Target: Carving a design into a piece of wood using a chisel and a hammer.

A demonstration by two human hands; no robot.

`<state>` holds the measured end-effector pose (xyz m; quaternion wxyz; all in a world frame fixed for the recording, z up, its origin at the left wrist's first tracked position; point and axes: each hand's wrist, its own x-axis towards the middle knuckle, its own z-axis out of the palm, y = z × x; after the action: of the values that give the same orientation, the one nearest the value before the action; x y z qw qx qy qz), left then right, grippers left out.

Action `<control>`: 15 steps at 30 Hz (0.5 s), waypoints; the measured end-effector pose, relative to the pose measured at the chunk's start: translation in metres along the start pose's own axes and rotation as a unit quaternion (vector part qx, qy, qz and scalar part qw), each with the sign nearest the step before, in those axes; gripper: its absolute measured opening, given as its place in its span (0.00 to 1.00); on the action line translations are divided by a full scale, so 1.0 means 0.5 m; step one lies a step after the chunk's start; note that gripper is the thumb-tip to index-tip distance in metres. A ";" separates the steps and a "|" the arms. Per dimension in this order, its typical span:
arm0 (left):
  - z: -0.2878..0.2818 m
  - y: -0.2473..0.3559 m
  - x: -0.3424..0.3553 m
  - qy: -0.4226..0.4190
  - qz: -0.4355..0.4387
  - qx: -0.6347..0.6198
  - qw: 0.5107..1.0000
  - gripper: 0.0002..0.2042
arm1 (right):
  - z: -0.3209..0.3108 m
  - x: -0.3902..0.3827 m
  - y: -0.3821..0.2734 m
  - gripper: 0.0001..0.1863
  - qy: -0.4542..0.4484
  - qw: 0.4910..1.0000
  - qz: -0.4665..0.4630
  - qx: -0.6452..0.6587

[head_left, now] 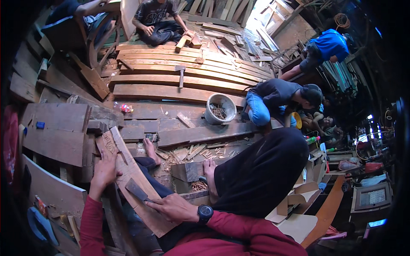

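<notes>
The left hand (pixel 105 168) lies on the upper part of a pale wooden board (pixel 144 209), its fingers spread over the surface and the thumb apart, near the edge. The right hand (pixel 176 208), below a dark wristwatch (pixel 205 213), is closed round the handle of a flat-bladed tool (pixel 136 190), forefinger stretched along it, the dark blade lying over the board's face. The board slants across the person's lap, its far end up by the left hand.

The work looks partway along: the wood near the left hand appears rough and cut, while the stretch below the blade looks plain and, I judge, largely unworked. Whether the blade is biting into the wood, I can't tell.

Beyond the board, a wooden block (pixel 184 172) stands between the person's bare feet, with wood chips (pixel 207 151) scattered just past it. Farther out are a pale bucket (pixel 221 109) holding brown bits and a row of long beams (pixel 149 91), with a wooden-handled hammer or hatchet (pixel 181 77) resting across them. A co-worker in blue jeans (pixel 279 96) crouches beside the bucket.
</notes>
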<state>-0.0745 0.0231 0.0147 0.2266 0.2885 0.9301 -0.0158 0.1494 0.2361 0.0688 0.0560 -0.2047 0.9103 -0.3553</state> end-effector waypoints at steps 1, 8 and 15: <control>-0.001 -0.003 -0.007 0.000 -0.003 0.000 1.000 0.51 | 0.003 -0.001 -0.006 0.26 -0.006 1.000 -0.013 0.019; -0.029 0.009 -0.015 -0.024 -0.025 -0.001 0.999 0.50 | 0.004 0.005 0.000 0.25 -0.054 0.998 -0.009 -0.008; -0.015 -0.002 -0.020 -0.014 -0.025 0.000 1.000 0.50 | 0.017 0.004 -0.008 0.25 0.000 0.997 -0.052 0.050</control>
<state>-0.0709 0.0184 0.0257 0.2391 0.2648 0.9338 -0.0259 0.1510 0.2270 0.0652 0.0477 -0.2488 0.8797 -0.4024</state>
